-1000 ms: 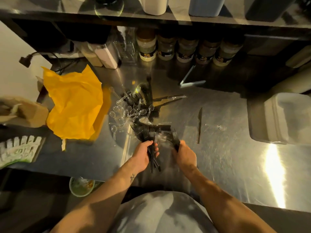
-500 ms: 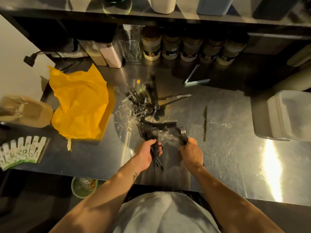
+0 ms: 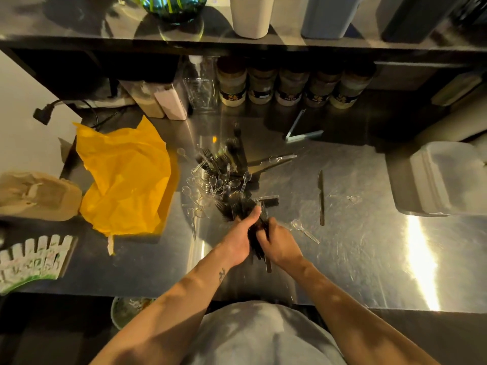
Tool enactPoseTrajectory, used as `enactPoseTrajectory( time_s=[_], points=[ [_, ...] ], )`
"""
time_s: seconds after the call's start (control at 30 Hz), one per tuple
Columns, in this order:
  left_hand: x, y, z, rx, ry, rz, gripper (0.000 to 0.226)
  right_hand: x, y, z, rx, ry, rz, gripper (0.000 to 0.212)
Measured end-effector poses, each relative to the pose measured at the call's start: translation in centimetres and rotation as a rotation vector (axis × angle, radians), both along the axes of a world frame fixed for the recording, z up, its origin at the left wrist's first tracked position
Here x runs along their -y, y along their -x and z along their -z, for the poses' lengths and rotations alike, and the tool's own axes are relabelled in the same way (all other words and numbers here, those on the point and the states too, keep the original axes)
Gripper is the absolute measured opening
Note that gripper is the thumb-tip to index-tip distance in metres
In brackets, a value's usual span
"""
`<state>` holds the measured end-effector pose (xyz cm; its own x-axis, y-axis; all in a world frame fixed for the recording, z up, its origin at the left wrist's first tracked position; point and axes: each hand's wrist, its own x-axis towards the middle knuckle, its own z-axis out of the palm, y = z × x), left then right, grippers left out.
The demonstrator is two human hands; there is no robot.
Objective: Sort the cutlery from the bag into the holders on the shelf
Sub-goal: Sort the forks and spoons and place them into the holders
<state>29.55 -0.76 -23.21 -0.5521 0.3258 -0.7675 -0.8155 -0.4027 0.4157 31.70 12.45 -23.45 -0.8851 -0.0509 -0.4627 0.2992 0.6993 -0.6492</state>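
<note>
**Both hands closed on one bundle of black forks**

The yellow bag [image 3: 123, 180] lies crumpled and flattened on the steel counter [image 3: 369, 259]. Just to the right of the bag sits the spilled cutlery pile [image 3: 218, 180], clear spoons tangled over black pieces. At the near end of that pile, right of the bag's lower corner, the left hand [image 3: 238, 243] grips a bundle of black forks [image 3: 233, 209], fingers curled round the handles and thumb lying up along them. The right hand [image 3: 279, 243] is pressed against the other side of the same bundle, its fingers wrapped round the handles too (the handle ends poke out below both hands, toward the person).

Farther right of the bag, past the hands, a clear spoon [image 3: 304, 230] lies alone, with a black knife [image 3: 321, 198] beyond it and a small clear spoon [image 3: 351, 198] beyond that. A white foam box [image 3: 442, 180] stands at the far right.

Above and behind the bag runs the shelf [image 3: 105, 35], which carries three holders: white [image 3: 250, 17], blue-grey [image 3: 326, 17] and dark [image 3: 411, 19]. What they contain cannot be seen.
</note>
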Motion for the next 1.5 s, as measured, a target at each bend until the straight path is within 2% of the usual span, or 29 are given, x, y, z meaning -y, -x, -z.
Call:
enactPoseTrajectory(
  time_s=[0.1, 0.27, 0.37, 0.47, 0.6, 0.7, 0.77, 0.83, 0.9, 0.93, 1.03, 1.1, 1.23, 1.4, 1.5],
  points=[
    [-0.1, 0.4, -0.2, -0.024, 0.042, -0.035, 0.051, 0.5, 0.3, -0.8, -0.024, -0.058, -0.055, 0.026],
    [-0.6, 1.1, -0.2, -0.002, 0.14, -0.068, 0.046, 1.8, 0.3, -1.7, -0.154, -0.18, -0.16, 0.03],
    [-0.3, 1.5, 0.3, 0.023, 0.136, -0.101, 0.041, 2.0, 0.4, -2.4, -0.159, -0.172, -0.172, 0.033],
    [-0.3, 2.2, 0.2, 0.016, 0.194, -0.155, 0.037, 2.0, 0.4, -2.5, -0.136, -0.051, -0.102, 0.041],
    [0.2, 3.3, -0.7, -0.035, 0.175, -0.282, 0.011, 1.7, 0.2, -2.1, -0.113, 0.222, 0.148, 0.047],
    [0.7, 4.5, -1.6, -0.014, 0.154, -0.357, 0.013, 1.2, -0.1, -2.3, -0.063, 0.342, 0.332, 0.026],
    [0.6, 5.0, -2.3, -0.014, 0.16, -0.399, 0.016, 1.4, -0.3, -3.3, 0.021, 0.573, 0.556, 0.017],
    [0.0, 5.5, -3.3, -0.042, 0.186, -0.431, 0.022, 2.1, -0.1, -4.4, 0.142, 0.854, 0.852, 0.031],
    [-1.0, 5.7, -4.1, -0.074, 0.231, -0.46, 0.029, 2.9, 0.6, -5.2, 0.231, 0.985, 1.067, 0.037],
    [-1.6, 5.7, -4.6, -0.086, 0.256, -0.475, 0.029, 3.3, 1.1, -5.6, 0.264, 1.024, 1.107, 0.039],
    [-3.5, 5.3, -5.5, -0.142, 0.383, -0.464, 0.026, 4.1, 2.3, -6.9, 0.348, 1.073, 1.102, 0.04],
    [-4.3, 5.1, -5.9, -0.193, 0.483, -0.44, 0.027, 4.3, 2.8, -7.6, 0.38, 1.035, 1.124, 0.041],
    [-5.6, 5.4, -7.7, -0.259, 0.617, -0.311, 0.029, 3.0, 3.5, -9.2, 0.43, 1.174, 1.045, 0.06],
    [-7.1, 6.1, -10.5, -0.26, 0.626, -0.214, 0.038, -0.3, 4.5, -11.9, 0.399, 1.136, 0.827, 0.066],
    [-7.7, 6.8, -11.5, -0.267, 0.577, -0.145, 0.043, -2.7, 5.5, -14.1, 0.302, 1.012, 0.64, 0.052]
  ],
)
